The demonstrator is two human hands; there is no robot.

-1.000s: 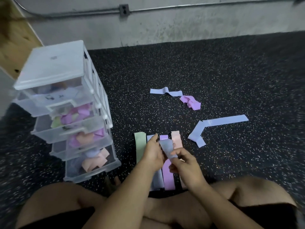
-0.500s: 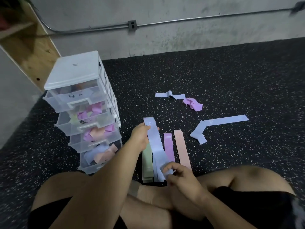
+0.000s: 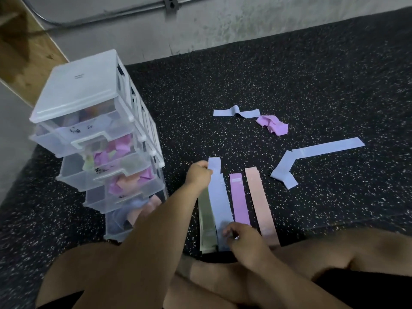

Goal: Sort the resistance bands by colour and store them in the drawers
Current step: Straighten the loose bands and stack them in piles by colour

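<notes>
The flat pale-blue rubber resistance band [image 3: 219, 197] lies on the black speckled floor [image 3: 312, 85], its long axis running away from the person, between a green strip [image 3: 206, 217] and a purple strip [image 3: 239, 197]. The left hand [image 3: 198, 175] pinches its far end; the right hand [image 3: 243, 239] has its curled fingers [image 3: 229, 233] on the near end. The clear plastic drawer tower [image 3: 89, 90] stands to the left, nearer the left hand, its drawers ajar and holding mixed colours.

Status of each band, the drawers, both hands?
Held blue band: pulled flat.
Left hand: pinches its far end.
Right hand: grips its near end.
Green band: flat.
Purple band: flat.
Peach band: flat.
Far blue band: kinked.
Far purple band: crumpled.
Right blue band: bent.
Drawers: mixed colours inside.
</notes>
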